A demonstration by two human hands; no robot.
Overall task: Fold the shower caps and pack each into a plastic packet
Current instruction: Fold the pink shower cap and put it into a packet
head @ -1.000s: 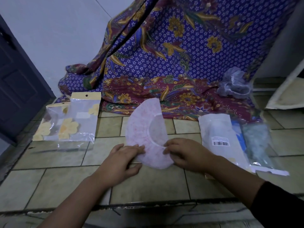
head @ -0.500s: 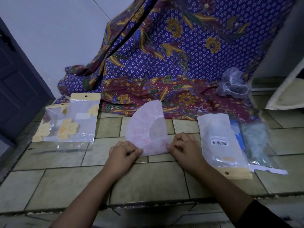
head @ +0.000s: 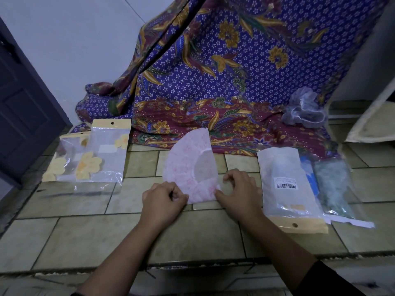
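Observation:
A pink shower cap (head: 188, 165), folded into a fan-shaped wedge, lies flat on the tiled floor (head: 85, 238) in the middle. My left hand (head: 163, 202) pinches its near left corner. My right hand (head: 240, 192) pinches its near right corner. To the left lie clear plastic packets (head: 102, 154) with yellow headers and flower prints. To the right lies a filled packet (head: 286, 184) with a barcode label, and beside it a packet holding a pale green cap (head: 332, 189). A crumpled clear shower cap (head: 304, 111) rests on the cloth at the back right.
A purple and maroon batik cloth (head: 213, 82) hangs down the wall and spreads over the floor behind the work area. A dark door (head: 23, 107) stands at the left. A pale board (head: 376, 116) leans at the far right. The floor's step edge (head: 192, 267) runs across near me.
The near part of the pink cap has been folded up, making it shorter. Both hands moved away from me and now pinch the cap's near corners instead of pressing flat.

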